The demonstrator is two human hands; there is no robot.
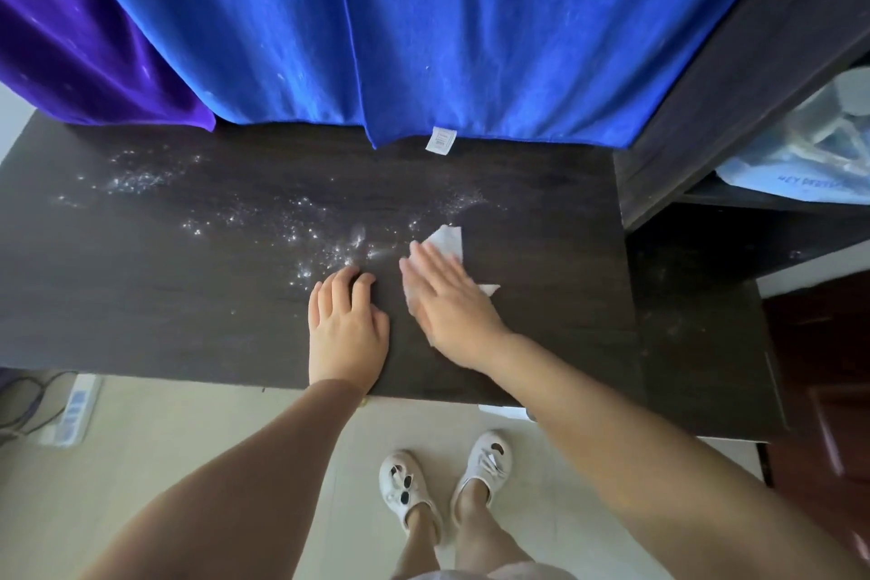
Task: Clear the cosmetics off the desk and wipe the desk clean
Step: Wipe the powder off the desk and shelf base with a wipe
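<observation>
Right hand (445,297), fingers straight, is pressing a white wipe (449,241) flat on the dark desk (141,287). Left hand (346,320), fingers loosely bent and holding nothing, is resting beside white powder (301,221).

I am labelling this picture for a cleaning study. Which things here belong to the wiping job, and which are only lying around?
Belong to the job:
- dark desk
- white powder spill
- white wipe, pressed flat under the right hand
- left hand, resting on the desk

Just lying about:
- blue cloth
- purple cloth
- plastic bag on the shelf
- power strip on the floor
</observation>
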